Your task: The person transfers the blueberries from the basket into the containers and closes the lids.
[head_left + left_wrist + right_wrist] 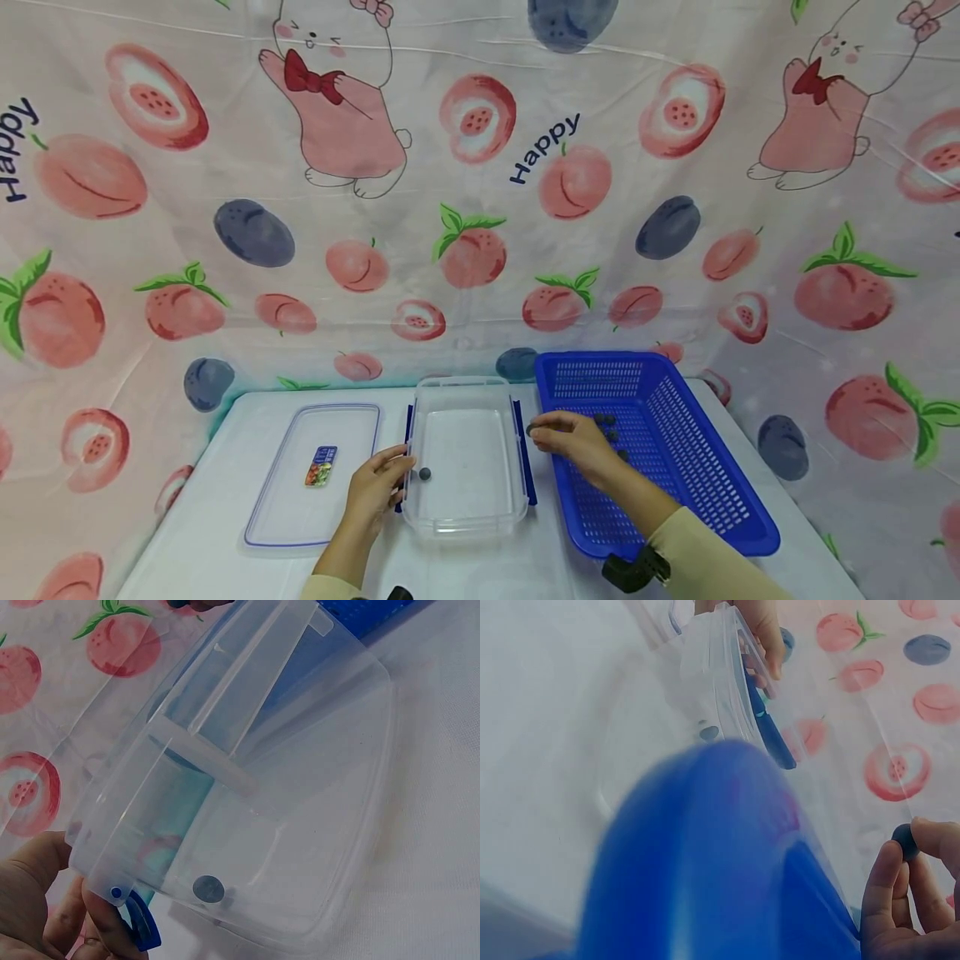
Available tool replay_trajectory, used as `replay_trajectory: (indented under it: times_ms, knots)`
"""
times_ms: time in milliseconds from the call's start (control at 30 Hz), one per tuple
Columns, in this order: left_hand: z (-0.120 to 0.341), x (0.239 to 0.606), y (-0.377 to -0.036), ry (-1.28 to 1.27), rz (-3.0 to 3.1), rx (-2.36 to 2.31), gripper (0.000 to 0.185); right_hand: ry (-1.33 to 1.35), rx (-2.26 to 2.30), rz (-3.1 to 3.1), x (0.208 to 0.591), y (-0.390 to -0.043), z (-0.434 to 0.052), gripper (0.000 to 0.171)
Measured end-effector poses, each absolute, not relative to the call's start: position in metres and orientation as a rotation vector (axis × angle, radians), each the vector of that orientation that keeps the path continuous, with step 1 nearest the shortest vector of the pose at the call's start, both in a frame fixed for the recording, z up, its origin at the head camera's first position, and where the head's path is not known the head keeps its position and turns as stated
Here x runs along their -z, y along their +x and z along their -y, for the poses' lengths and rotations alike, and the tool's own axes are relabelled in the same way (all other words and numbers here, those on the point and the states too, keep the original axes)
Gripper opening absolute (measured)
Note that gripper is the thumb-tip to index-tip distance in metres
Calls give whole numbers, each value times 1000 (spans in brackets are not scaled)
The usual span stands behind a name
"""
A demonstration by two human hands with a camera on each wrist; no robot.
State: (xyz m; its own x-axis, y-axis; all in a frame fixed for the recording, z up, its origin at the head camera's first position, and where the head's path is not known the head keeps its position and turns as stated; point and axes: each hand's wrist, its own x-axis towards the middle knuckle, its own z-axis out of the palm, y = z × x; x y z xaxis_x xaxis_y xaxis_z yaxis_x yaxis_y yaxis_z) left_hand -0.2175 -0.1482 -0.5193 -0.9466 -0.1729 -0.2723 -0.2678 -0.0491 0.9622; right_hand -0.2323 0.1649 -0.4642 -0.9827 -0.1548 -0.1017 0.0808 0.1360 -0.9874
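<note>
Closest to the camera, the right hand point(573, 442) reached out from a cream sleeve and pinched a small dark grey round bead point(905, 841) between thumb and fingertips. It hovered over the left rim of the blue perforated plastic basket point(675, 500), just beside the right wall of the clear rectangular plastic container point(465, 508). A few more dark beads point(609, 427) lay on the basket floor, just beyond that hand.

The container was transparent, with rounded corners and blue latch clips on its long sides. It stood open on the white table point(195, 542), directly left of the basket. One dark grey round bead point(425, 474) lay on the container floor, near the left wall and towards the near end.

The left hand point(378, 487) rested against the left side of the container, its fingers curled round the rim by the blue clip point(141, 922); the bead inside lay just to the right of those fingers, behind the clear wall.

Left of the container lay its flat clear lid point(315, 479), edged in blue and bearing a small colourful label point(321, 466).
</note>
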Motion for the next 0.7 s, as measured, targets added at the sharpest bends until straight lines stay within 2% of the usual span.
replay_trajectory:
  times_ms: [700]
  knots:
    - [145, 520, -208, -511, -2110, -2178, 43, -104, 1923, -2228, 466, -233, -145, 34]
